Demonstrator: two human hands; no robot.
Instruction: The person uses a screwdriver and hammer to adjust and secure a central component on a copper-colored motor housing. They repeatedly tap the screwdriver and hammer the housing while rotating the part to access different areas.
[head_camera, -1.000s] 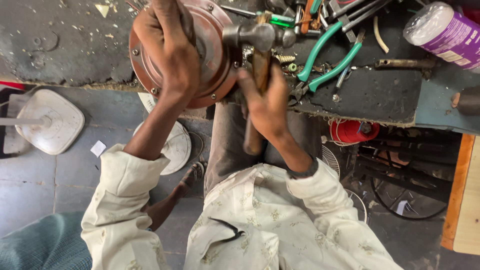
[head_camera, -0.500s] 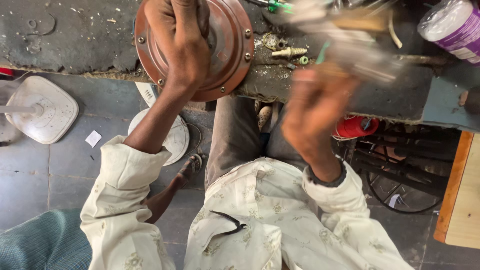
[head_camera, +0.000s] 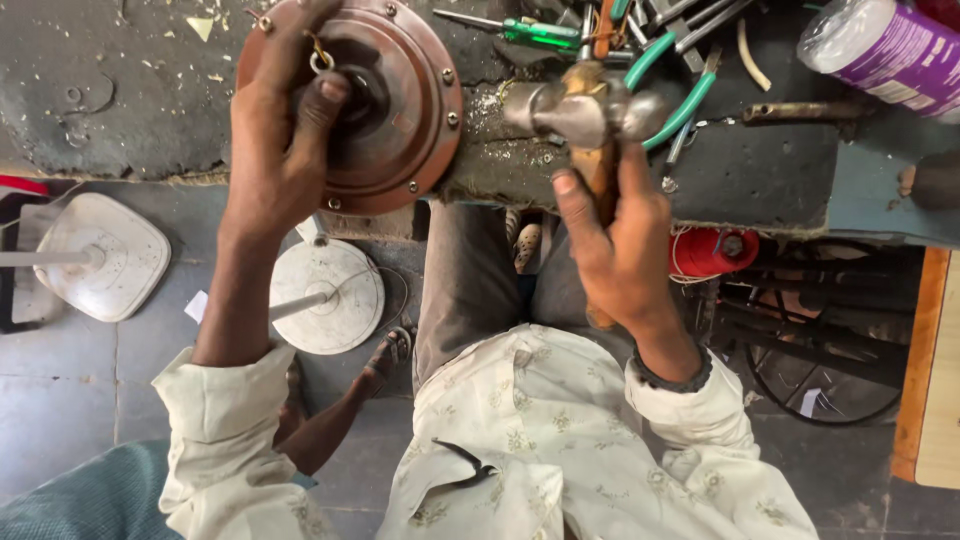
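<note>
Round copper-brown motor housing (head_camera: 400, 120) lies flat on bench; wooden-handled hammer (head_camera: 585, 115) held upright beside it.

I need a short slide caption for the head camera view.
Left hand steadies a round brown motor housing on the workbench; right hand grips a hammer.

one hammer (head_camera: 585, 115), two white fan bases (head_camera: 325, 295)

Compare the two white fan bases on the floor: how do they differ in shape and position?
The left white base is squarish with rounded corners; the right white base is round. The left one lies by the picture's left edge, clear of the workbench; the right one sits partly under the bench edge, below the left hand. Both are white, lie on the grey floor and carry a thin pole.
</note>
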